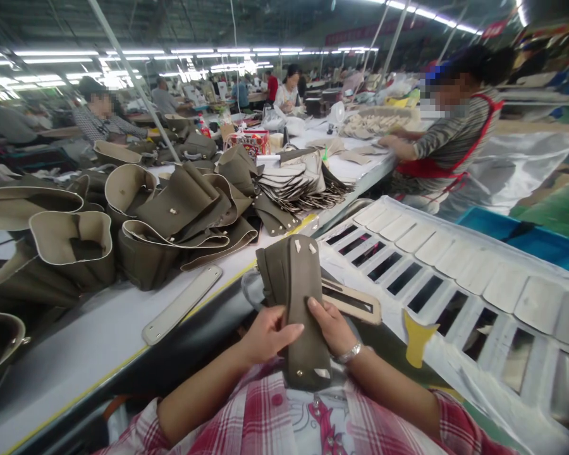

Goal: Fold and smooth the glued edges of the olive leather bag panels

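Note:
Both hands hold an olive-brown leather bag body [303, 297] upright in front of my chest, its long narrow panel facing me. Small white tabs show near its top, and a round metal stud sits by its lower end. My left hand [268, 335] grips the left edge, thumb lying over the panel. On the right edge, my right hand [334, 325] is closed around the piece with its thumb on the front. Behind the right hand juts a beige slotted strip [372, 309]. A pale long strip with holes [183, 306] lies on the table to the left.
Several similar bag bodies [71, 237] crowd the white table [99, 328] at left. A stack of flat pieces [294, 180] lies ahead. At right stands a white slotted rack [455, 265] with pale panels and a yellow piece [418, 338]. A co-worker [455, 133] works beyond it.

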{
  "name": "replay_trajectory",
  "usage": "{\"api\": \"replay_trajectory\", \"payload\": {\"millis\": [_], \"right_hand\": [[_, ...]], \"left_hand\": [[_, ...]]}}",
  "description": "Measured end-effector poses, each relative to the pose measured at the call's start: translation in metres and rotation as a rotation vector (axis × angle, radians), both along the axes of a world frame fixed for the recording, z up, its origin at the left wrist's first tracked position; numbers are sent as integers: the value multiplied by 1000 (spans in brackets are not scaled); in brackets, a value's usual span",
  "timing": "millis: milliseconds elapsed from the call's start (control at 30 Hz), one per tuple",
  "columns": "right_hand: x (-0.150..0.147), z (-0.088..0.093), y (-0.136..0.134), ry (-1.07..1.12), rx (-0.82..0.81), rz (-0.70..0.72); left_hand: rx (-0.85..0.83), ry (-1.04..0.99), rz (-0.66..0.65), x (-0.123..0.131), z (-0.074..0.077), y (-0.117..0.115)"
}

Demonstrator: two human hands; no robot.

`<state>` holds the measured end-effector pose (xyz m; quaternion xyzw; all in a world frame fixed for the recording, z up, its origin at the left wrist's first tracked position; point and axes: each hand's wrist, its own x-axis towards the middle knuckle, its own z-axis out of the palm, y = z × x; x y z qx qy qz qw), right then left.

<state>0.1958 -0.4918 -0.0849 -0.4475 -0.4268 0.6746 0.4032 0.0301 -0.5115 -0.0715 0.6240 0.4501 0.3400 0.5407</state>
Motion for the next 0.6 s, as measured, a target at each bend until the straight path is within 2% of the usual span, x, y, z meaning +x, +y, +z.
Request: {"api": "replay_trajectory", "payload": {"millis": [67,167,267,367,433,600], "right_hand": [[4,-5,3,8,-44,-8],[11,-14,7,32,-78,-24],[16,-20,10,111,-92,-31],[19,-21,9,123,-123,-34],[20,-19,9,89,-138,-44],[23,-14,9,-38,-95,-66]], "left_hand": [[66,72,4,2,1,-4],[136,134,-56,5,3,-11],[48,-54,-59,9,1,-17],[-104,-360,2,15,-6,-21],[-128,-483,56,17,-9,-22],[-52,-494,292,7,-3,-9]]}}
